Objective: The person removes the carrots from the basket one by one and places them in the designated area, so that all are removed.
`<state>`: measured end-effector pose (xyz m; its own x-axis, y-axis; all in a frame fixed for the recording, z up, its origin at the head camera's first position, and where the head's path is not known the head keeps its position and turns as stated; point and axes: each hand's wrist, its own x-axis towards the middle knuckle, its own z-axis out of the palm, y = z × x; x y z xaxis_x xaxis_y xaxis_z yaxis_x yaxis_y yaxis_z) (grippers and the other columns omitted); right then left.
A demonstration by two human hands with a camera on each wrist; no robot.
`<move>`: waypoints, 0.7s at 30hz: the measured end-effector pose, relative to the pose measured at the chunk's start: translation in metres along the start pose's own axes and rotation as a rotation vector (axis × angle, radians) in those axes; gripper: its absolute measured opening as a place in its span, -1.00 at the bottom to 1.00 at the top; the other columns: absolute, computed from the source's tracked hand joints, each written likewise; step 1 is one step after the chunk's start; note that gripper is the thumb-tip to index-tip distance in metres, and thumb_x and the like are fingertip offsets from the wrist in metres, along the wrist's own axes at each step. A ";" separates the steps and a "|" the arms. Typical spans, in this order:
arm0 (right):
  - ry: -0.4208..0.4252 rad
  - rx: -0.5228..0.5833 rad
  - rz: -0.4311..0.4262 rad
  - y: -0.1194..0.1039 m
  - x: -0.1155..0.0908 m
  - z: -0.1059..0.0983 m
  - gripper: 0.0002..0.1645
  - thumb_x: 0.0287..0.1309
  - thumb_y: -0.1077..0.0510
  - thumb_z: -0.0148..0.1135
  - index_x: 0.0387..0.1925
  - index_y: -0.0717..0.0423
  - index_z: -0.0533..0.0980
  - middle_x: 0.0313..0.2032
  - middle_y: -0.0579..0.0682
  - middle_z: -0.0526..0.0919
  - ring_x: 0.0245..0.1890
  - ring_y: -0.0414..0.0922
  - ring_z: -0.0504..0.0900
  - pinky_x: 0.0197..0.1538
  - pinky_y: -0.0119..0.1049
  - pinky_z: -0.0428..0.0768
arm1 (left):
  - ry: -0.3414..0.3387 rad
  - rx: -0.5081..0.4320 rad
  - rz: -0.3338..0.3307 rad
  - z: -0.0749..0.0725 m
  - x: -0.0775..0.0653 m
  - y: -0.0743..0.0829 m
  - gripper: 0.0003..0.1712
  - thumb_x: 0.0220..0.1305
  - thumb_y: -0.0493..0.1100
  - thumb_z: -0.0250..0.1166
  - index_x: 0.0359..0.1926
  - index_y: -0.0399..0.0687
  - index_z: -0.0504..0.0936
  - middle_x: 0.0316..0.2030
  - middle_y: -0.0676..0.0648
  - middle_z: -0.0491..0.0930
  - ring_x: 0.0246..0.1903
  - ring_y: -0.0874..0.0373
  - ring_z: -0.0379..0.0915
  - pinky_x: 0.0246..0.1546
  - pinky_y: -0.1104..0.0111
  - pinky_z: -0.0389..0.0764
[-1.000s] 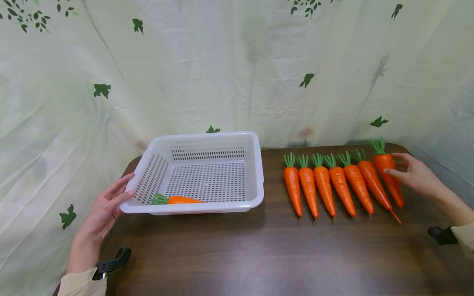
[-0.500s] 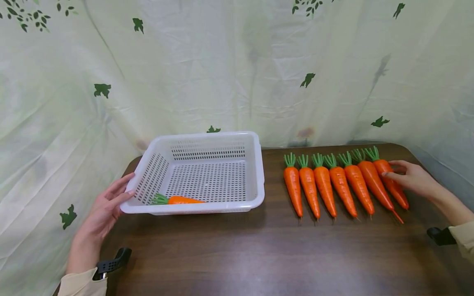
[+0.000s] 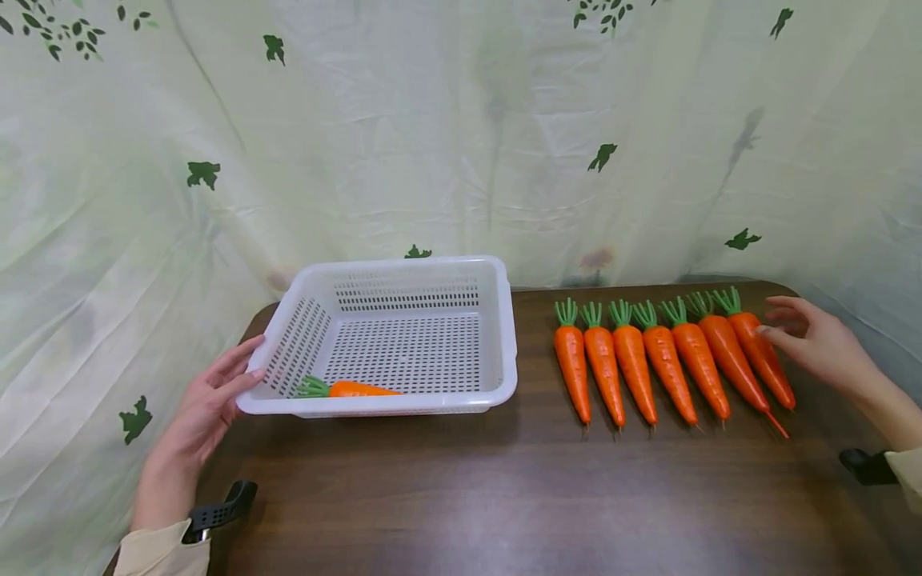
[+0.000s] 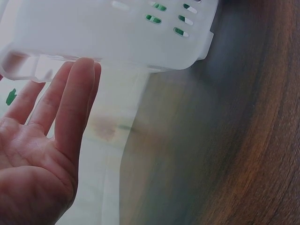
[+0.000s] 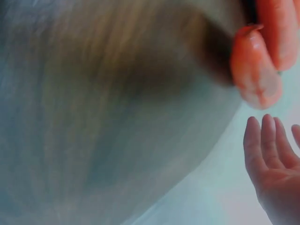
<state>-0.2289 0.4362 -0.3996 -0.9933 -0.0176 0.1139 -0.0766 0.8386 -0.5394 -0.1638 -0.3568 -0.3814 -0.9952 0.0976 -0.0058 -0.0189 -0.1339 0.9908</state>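
At the left of the head view my left hand (image 3: 198, 420) touches the left rim of a white perforated plastic basket (image 3: 403, 405). In the left wrist view its fingers (image 4: 75, 103) are nearly straight, their tips against the rim. One carrot (image 3: 356, 389) with green stems lies inside the basket along its near wall. On the right, several orange carrots (image 3: 634, 364) lie side by side in a row, stems away from me. My right hand (image 3: 828, 340) is beside the rightmost carrot (image 3: 762, 360), fingers loosely bent and holding nothing. Its straight-looking fingers (image 5: 269, 145) show apart from the carrots in the right wrist view.
The dark wooden table (image 3: 504, 496) spans the front. Behind it hangs a pale curtain (image 3: 432, 144) with green leaf prints. Dark wrist mounts (image 3: 223, 508) are strapped on both wrists.
My right hand has set the rightmost carrot down nearer to me, level with the row, then let go and drawn back slightly right. The left hand and basket stay put.
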 end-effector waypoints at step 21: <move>-0.104 0.052 -0.198 -0.085 -0.009 -0.004 -0.26 0.31 -0.01 0.27 0.42 0.04 0.23 0.16 0.17 0.50 -0.16 -0.50 0.44 -0.29 -0.34 0.57 | 0.006 -0.011 -0.005 0.002 0.000 0.001 -0.36 0.46 -0.32 0.09 0.48 0.14 0.24 0.26 0.07 0.41 0.05 0.16 0.58 -0.07 0.13 0.59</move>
<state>-0.2133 0.3674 -0.3510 -0.9617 -0.2377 0.1366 -0.2730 0.7842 -0.5573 -0.1639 -0.3554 -0.3802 -0.9957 0.0921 -0.0120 -0.0253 -0.1438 0.9893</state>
